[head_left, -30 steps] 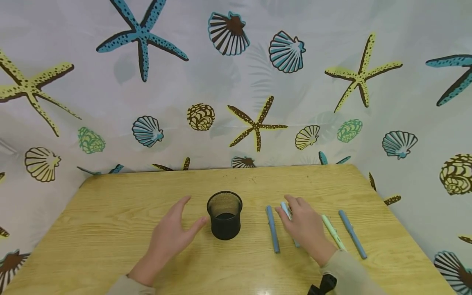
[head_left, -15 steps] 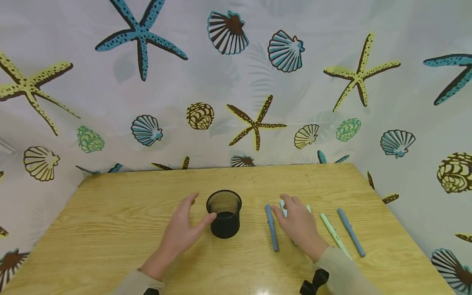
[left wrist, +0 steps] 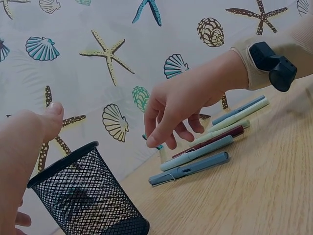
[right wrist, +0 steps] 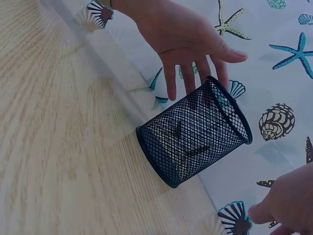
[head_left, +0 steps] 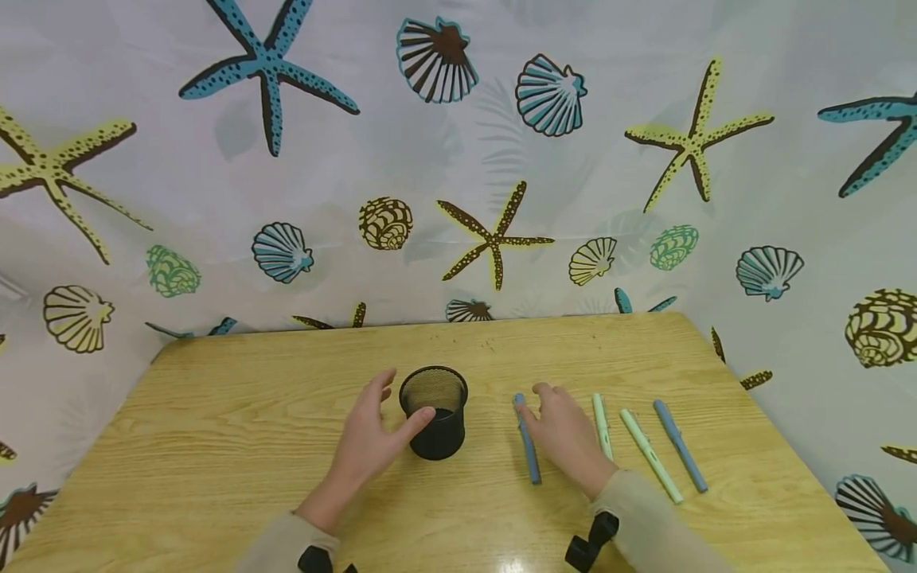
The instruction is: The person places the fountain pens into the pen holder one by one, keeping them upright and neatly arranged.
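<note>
A black mesh pen cup (head_left: 438,436) stands upright on the table. My left hand (head_left: 367,438) is beside its left side, fingers spread and thumb in front of the rim. From the right wrist view, that hand (right wrist: 183,41) has its palm turned to the cup (right wrist: 195,137), fingers extended. My right hand (head_left: 566,430) hovers over the row of pens, fingers loosely bent and holding nothing. Its thumb is over the leftmost blue pen (head_left: 531,461). A light blue pen (left wrist: 198,152) and a dark red pen (left wrist: 239,132), both under this hand, are hidden in the head view.
Right of my right hand lie two light green pens (head_left: 652,455) and another blue pen (head_left: 680,446). The wooden table (head_left: 215,446) meets a cloth backdrop (head_left: 344,159) printed with starfish and shells. Small black devices (head_left: 593,541) are strapped at my wrists.
My left hand has moved right, closer to the pen cup. My right hand has shifted left towards the leftmost blue pen, uncovering a light green pen in the head view.
</note>
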`<state>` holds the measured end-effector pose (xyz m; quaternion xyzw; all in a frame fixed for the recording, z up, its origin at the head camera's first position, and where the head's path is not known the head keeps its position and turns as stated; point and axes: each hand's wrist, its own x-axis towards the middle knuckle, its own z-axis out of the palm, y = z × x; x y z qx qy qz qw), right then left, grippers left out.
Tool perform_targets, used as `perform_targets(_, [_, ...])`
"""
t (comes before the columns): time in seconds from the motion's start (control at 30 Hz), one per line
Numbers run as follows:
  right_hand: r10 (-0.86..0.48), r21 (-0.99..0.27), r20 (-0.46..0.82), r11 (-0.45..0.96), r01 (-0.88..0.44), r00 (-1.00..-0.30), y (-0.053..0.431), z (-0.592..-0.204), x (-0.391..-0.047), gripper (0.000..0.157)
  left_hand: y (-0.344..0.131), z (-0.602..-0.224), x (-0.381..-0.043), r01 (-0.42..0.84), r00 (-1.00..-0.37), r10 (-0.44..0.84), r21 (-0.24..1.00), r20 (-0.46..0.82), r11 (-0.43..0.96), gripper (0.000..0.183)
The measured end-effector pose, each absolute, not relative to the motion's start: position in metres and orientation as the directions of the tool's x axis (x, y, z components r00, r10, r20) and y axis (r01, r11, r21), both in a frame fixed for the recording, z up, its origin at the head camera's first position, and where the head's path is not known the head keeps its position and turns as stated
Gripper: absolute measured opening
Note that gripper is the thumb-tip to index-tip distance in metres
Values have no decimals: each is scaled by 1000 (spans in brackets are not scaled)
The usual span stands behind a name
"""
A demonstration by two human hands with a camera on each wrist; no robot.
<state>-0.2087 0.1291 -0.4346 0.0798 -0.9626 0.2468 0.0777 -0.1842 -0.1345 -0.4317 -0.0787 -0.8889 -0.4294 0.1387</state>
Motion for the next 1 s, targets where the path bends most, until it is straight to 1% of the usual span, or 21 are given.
perform_targets(0.23, [-130, -440, 152, 879, -185, -980, 123, -438, -209, 41, -128, -435, -189, 281, -950, 43, 788, 309, 548, 80])
perform_targets(0.4, [-121, -436, 92, 887, -149, -988, 119, -443, -214, 44, -125, -436, -191, 289, -953, 61, 826, 297, 483, 76])
perform_targets(0.5, [-111, -432, 64, 893, -128, -992, 117, -445, -215, 43, -124, -437, -193, 276, -959, 65, 849, 277, 450, 78])
perform_targets(0.6, [-100, -431, 43, 896, -108, -994, 115, -448, -216, 38, -123, -439, -193, 249, -968, 64, 877, 244, 412, 80])
perform_targets(0.77, [-72, -423, 30, 903, -78, -997, 113, -453, -218, 35, -122, -441, -193, 214, -977, 57, 911, 207, 352, 79])
perform_targets(1.0, [-53, -402, 38, 913, -64, -998, 111, -459, -223, 31, -120, -440, -199, 173, -985, 56, 924, 164, 340, 77])
